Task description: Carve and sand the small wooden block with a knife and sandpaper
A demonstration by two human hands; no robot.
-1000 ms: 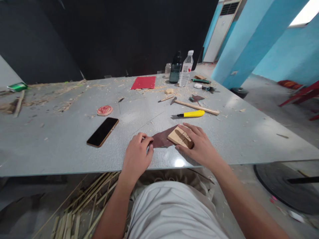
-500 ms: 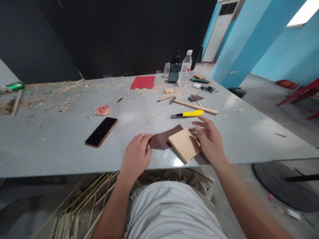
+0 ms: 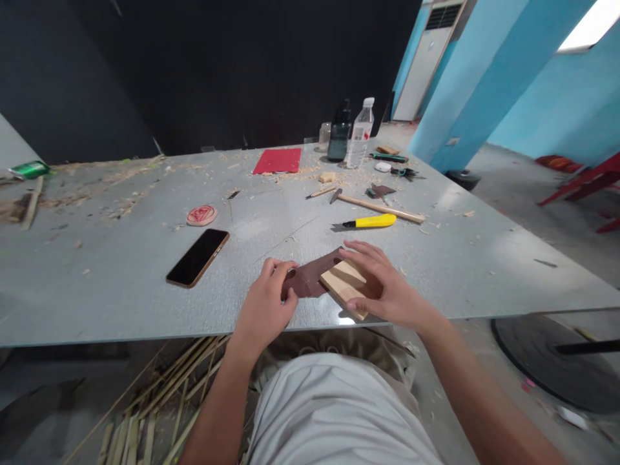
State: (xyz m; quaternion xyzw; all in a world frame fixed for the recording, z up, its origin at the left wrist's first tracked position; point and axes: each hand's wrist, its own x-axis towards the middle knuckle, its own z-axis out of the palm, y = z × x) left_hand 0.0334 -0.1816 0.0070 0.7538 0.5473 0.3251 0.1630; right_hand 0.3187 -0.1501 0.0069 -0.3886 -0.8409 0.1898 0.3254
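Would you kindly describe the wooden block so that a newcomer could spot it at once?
On the grey table, look at the near edge, around its middle. The wooden block is held by the right hand, partly hiding a dark brown sheet. Unlike that thin sheet, it is pale, thick and straight-edged.

Black panel [image 3: 242,77], grey table [image 3: 97,303], blue walls [image 3: 557,97] (bright patch [image 3: 591,26] upper right), grey floor [image 3: 506,177], red furniture [image 3: 591,179]

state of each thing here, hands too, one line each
Left hand: curled, touching the brown sheet
Right hand: gripping the wooden block
Brown sheet: laid out, partly hidden
Wooden block: held, tilt unclear
Phone: face up, screen dark
Hammer: lying down
Yellow-handled tool: lying down
Clear bottle: upright, capped
Dark bottle: upright
Red sheet: flat
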